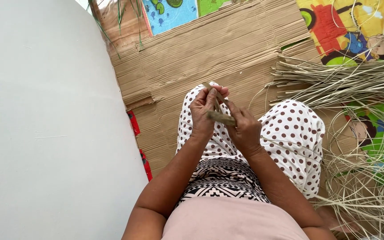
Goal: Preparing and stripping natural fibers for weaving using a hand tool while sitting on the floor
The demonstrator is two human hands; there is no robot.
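Hands work over the lap: left hand (203, 113) and right hand (245, 129) pinch crossed palm-leaf strips (218, 111), weaving barely begun, strip pile (347, 82) right untouched.

Head-worn view, steeply down, near lap.

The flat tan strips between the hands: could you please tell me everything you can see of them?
The strips are thin, flat, tan-brown bands that look like dried plant fibre. One lies roughly level, another slants up toward the fingertips, the two crossing. The left hand pinches the upper end, and the right hand grips the level piece. They are held above the polka-dotted lap. Their full length is hidden by the fingers.
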